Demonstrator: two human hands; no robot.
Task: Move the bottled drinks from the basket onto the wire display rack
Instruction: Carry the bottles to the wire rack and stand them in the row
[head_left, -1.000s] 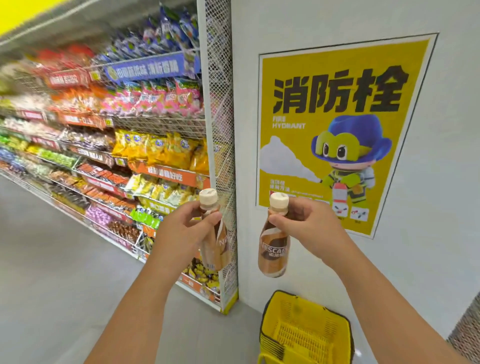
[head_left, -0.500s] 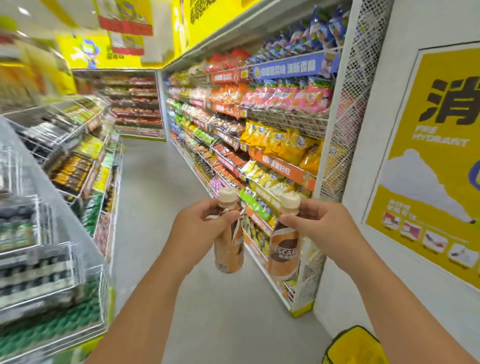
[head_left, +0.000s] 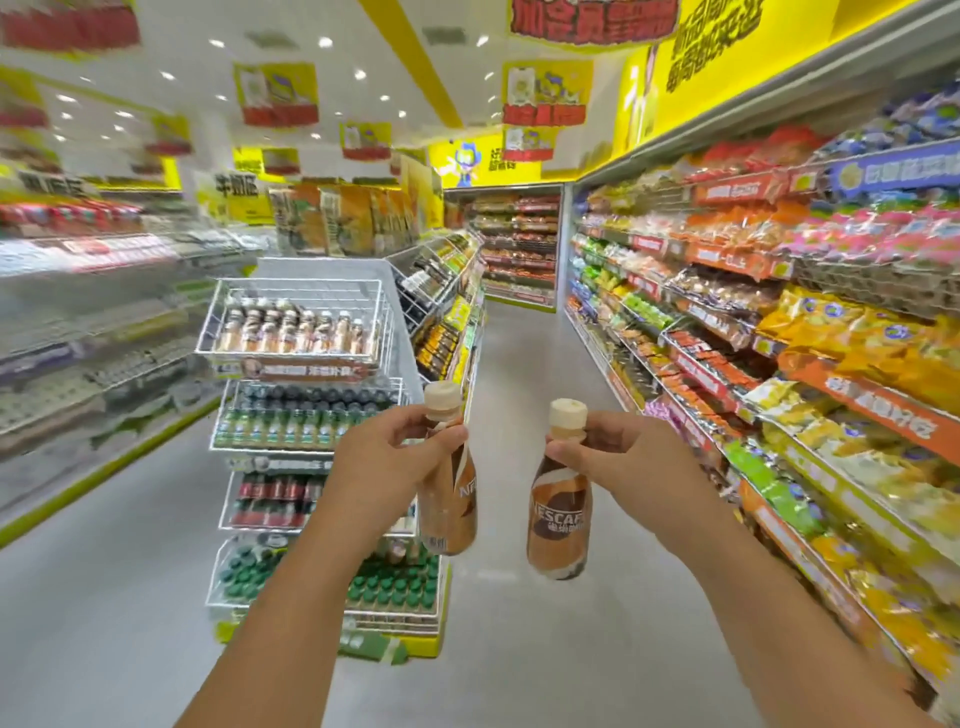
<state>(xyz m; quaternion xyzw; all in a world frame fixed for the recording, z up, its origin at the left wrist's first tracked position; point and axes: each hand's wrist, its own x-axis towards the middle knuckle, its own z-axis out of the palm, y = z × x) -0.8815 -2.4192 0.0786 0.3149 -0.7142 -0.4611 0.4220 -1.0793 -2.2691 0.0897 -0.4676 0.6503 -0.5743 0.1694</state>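
Left bottle: a brown coffee bottle (head_left: 448, 493) with a cream cap, held upright in the air just left of centre frame, tilted slightly; its label is partly turned away.
Right bottle: a second brown coffee bottle (head_left: 559, 512) with a cream cap, at 3 o'clock of the first, near it but not touching; the printed label faces the camera.
Left hand: the left hand (head_left: 387, 467) pinches its bottle at the neck, thumb and fingertips curled round just under the cap.
Right hand: the right hand (head_left: 631, 457) grips the other bottle's neck the same way, fingers curled below the cap, body hanging free beneath.
Wire display rack: a tiered white wire rack (head_left: 311, 415) stands at 10 o'clock of the bottles, behind the left forearm; its top tier holds a row of similar brown bottles (head_left: 296, 330), with dark-capped and green-capped drinks on the lower tiers.
Snack shelves: long shelves of bagged snacks (head_left: 779, 332) run along the 3 o'clock side.
Floor: a grey aisle floor (head_left: 524, 374) stretches toward 12 o'clock.
Ceiling: yellow and red banners (head_left: 545, 93) hang overhead, blurred.
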